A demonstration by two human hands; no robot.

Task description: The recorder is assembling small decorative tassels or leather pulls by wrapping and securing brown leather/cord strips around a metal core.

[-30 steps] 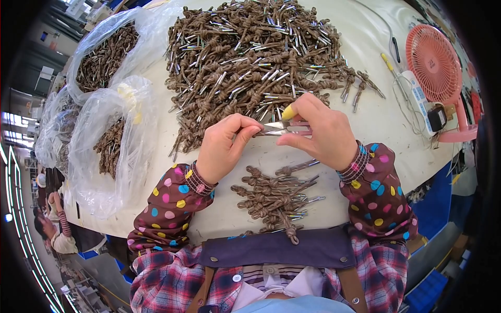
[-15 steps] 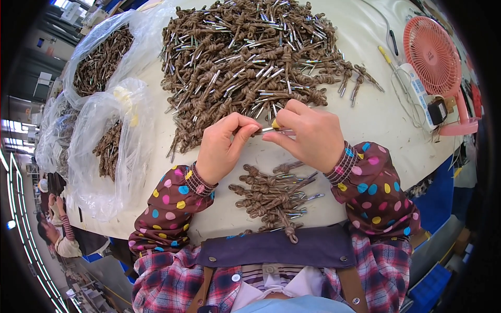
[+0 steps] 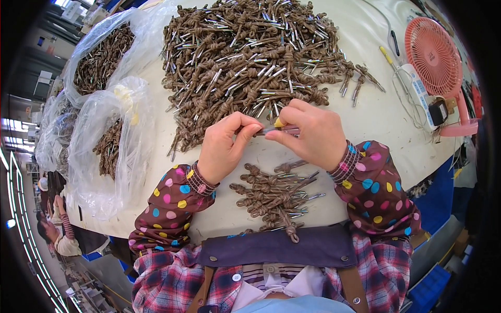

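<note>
Over the front of the big pile, my left hand is closed in a pinch on a metal-tipped brown cord, mostly hidden by the fingers. Close beside it, my right hand closes round a slim silvery-pink tool, its kind unclear. Something yellow shows at the right fingertips. The tool's end and the cord meet in the small gap between the hands. Beyond lies a large heap of knotted brown cords with shiny metal tips. A smaller heap of knotted cords lies nearer, between my forearms.
Clear plastic bags of cords stand at the left. At the right are a pink fan, a white power strip and a yellow-handled screwdriver. Another person sits at far left. Blue bins are at lower right.
My right hand has moved very slightly right, and the tool in its fingers has turned a little. My left hand stays almost in place; both heaps look the same.
</note>
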